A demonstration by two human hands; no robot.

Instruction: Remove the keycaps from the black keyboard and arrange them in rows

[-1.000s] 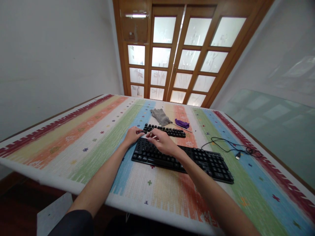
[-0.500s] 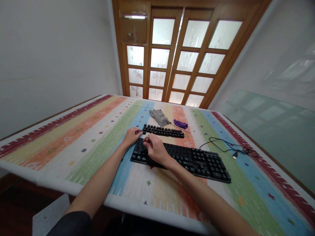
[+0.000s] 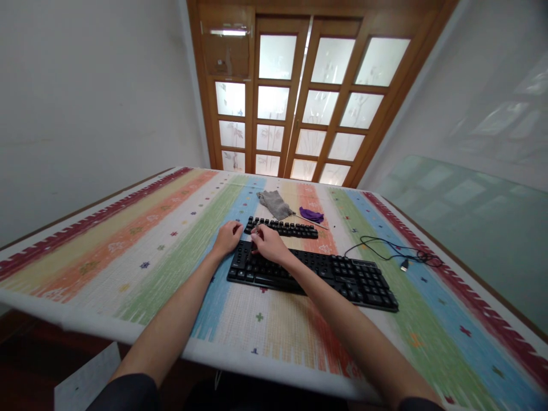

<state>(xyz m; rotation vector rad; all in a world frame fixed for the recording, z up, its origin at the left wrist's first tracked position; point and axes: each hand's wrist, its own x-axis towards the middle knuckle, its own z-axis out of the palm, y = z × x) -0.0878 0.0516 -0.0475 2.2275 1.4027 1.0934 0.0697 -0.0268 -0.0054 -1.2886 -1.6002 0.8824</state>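
Note:
A black keyboard (image 3: 334, 275) lies across the striped tablecloth (image 3: 141, 245). Just behind it is a separate row of black keycaps (image 3: 285, 229). My left hand (image 3: 228, 236) rests at the keyboard's top left corner, its fingers curled against the edge. My right hand (image 3: 266, 243) reaches across over the keyboard's left upper rows, with fingertips pinched together at something small that I cannot make out.
A grey cloth (image 3: 274, 204) and a purple cloth (image 3: 311, 214) lie behind the keycap row, with a thin stick beside them. The keyboard's black USB cable (image 3: 387, 252) coils at the right. A wooden glazed door (image 3: 299, 97) stands beyond the table.
My right hand drew back toward the keyboard's left end, then moved up to its top left rows. My left hand stayed at the corner. The view shifted slightly.

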